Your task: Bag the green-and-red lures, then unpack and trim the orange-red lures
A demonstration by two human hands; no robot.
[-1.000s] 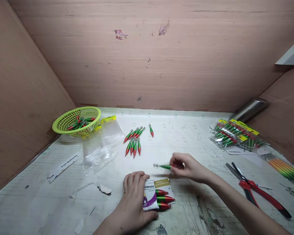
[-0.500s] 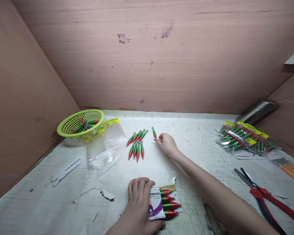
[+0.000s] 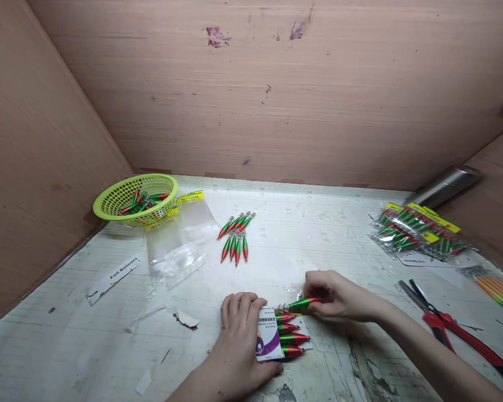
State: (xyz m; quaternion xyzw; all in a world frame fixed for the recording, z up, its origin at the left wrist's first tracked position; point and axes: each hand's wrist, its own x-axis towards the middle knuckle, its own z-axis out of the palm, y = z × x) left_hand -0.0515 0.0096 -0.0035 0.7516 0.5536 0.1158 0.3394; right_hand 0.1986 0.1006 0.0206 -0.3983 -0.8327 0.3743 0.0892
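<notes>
My right hand (image 3: 333, 296) pinches a red-and-green fishing lure (image 3: 300, 304) by its red end, its metal hooks pointing left towards a small white-and-purple carton (image 3: 270, 338). Fingers over the top and thumb along the near edge, my left hand (image 3: 241, 338) grips that carton. Several lures (image 3: 295, 339) stick out of the carton's right side, red ends outward. Part of a card shows beneath them. Farther back, a group of loose lures (image 3: 233, 245) lies in two rows on the table.
At the back left, a yellow-green basket (image 3: 104, 209) holds more lures, beside clear plastic bags (image 3: 180, 234). Packed lures (image 3: 419, 229) lie at the right near a metal cylinder (image 3: 446, 185). Red-handled pliers (image 3: 440, 321) rest nearer. A "Foil Balloons" strip (image 3: 115, 279) lies left.
My right hand has taken hold of the single lure at the back and brought it nearer, to the carton's far right corner. My left hand stays on the carton. The view has shifted slightly.
</notes>
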